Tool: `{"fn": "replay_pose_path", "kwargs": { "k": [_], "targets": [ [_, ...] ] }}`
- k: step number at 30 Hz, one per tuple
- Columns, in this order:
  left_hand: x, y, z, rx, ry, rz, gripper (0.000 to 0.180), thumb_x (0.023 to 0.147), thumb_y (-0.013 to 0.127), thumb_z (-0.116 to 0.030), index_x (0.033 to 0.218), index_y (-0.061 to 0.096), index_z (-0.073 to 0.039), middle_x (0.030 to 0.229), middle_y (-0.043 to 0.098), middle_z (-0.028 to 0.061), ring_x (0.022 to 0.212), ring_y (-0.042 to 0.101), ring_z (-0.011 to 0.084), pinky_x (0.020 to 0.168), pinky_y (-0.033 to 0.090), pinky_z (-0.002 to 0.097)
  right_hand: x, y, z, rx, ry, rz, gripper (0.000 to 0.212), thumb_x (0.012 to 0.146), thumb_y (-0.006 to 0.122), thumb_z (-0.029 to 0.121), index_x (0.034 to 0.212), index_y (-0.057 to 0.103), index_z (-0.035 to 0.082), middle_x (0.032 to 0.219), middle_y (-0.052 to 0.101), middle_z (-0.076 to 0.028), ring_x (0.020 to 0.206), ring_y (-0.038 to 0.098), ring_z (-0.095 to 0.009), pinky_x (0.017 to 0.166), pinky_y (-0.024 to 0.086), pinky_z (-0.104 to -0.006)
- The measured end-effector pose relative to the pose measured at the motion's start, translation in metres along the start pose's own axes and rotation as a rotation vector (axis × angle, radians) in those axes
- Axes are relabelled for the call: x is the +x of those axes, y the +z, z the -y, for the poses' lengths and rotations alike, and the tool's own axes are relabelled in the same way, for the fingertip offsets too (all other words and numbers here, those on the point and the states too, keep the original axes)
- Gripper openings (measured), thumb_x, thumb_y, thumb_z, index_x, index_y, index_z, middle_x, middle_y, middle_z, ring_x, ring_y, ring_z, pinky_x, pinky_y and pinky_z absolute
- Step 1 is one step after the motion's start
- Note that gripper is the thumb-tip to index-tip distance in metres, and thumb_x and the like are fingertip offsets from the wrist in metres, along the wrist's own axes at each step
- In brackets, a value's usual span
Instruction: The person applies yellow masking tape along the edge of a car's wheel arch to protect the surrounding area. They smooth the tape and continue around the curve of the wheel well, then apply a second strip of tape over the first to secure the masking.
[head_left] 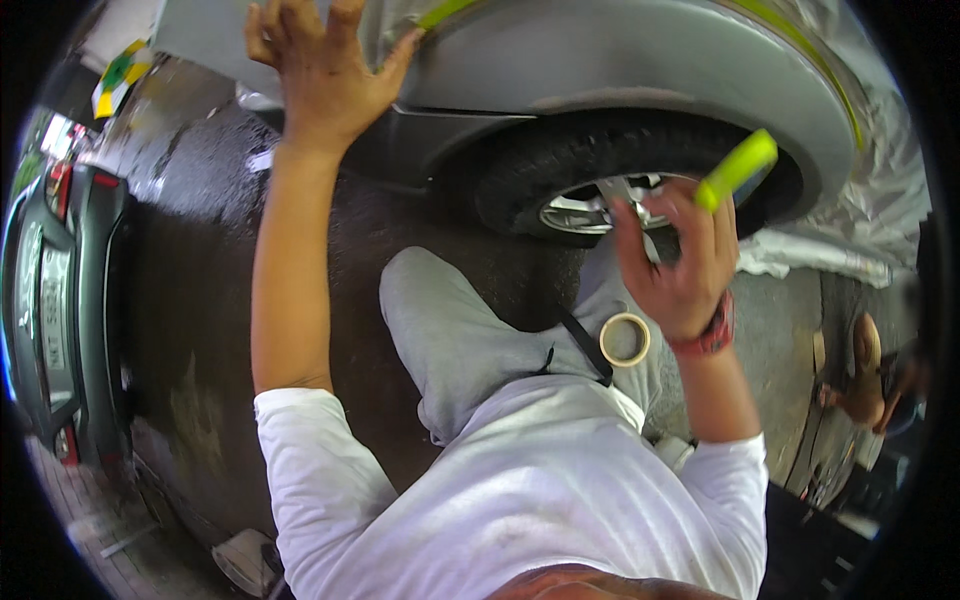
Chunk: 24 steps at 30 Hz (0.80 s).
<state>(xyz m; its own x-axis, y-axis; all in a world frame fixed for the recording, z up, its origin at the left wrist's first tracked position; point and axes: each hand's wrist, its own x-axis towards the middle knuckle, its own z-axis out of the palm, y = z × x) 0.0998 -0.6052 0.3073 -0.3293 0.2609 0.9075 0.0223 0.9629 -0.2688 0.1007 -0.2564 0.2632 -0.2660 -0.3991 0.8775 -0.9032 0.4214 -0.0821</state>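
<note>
Clock positions taken from view centre. A yellow-green stick (738,170) is gripped by the right hand (680,255) at 2 to 3 o'clock, in front of the wheel (600,205). Stick: bright, straight, slim, blunt far end pointed toward 2 o'clock; near end hidden by the curled fingers. Slightly blurred, exact kind can't be told. Thumb is stuck out, apart from the fingers.

Left hand (325,70) at 11 o'clock: spread wide, fingers bent, placed over the grey car panel (600,60). Its thumb tip is set at the end of a yellow-green tape strip (447,12) at 12; whether the strip is pinched or just touched can't be told.

Panel is dull grey, flared over the wheel arch. Its outer curve at 2 o'clock is edged by a similar yellow-green line (815,50), bordered by crumpled clear sheeting (885,170). A cream tape roll (625,340) is seen over the right thigh, 3 to 4 o'clock.
</note>
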Motion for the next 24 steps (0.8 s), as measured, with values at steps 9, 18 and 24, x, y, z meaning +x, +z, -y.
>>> {"fn": "replay_pose_path", "kwargs": {
  "k": [9, 18, 24],
  "targets": [
    [-0.057, 0.003, 0.002, -0.061, -0.366, -0.037, 0.105, 0.074, 0.096, -0.037, 0.159, 0.036, -0.018, 0.166, 0.030, 0.0195, 0.155, 0.023, 0.0397, 0.121, 0.011, 0.0614, -0.125, -0.037, -0.005, -0.056, 0.614, 0.122, 0.022, 0.090, 0.080, 0.003, 0.103, 0.063, 0.001, 0.089, 0.063, -0.011, 0.078, 0.059, -0.027, 0.073, 0.047, -0.0388],
    [-0.005, -0.006, -0.018, 0.068, -0.405, 0.023, 0.103, 0.069, 0.097, -0.033, 0.156, 0.044, -0.022, 0.162, 0.038, 0.0235, 0.152, 0.032, 0.0450, 0.122, 0.018, 0.0610, -0.149, -0.035, -0.011, 0.046, 0.765, 0.129, 0.017, 0.095, 0.077, 0.006, 0.103, 0.064, 0.001, 0.087, 0.062, -0.009, 0.076, 0.057, -0.023, 0.073, 0.047, -0.0365],
    [-0.057, -0.013, 0.008, 0.080, -0.337, 0.099, 0.109, 0.071, 0.098, -0.045, 0.158, 0.038, -0.018, 0.167, 0.029, 0.0195, 0.155, 0.024, 0.0397, 0.121, 0.014, 0.0573, -0.149, -0.032, -0.012, 0.071, 0.743, 0.158, 0.014, 0.096, 0.076, 0.006, 0.102, 0.064, 0.001, 0.085, 0.061, -0.009, 0.076, 0.056, -0.022, 0.073, 0.047, -0.0354]
  ]
}}
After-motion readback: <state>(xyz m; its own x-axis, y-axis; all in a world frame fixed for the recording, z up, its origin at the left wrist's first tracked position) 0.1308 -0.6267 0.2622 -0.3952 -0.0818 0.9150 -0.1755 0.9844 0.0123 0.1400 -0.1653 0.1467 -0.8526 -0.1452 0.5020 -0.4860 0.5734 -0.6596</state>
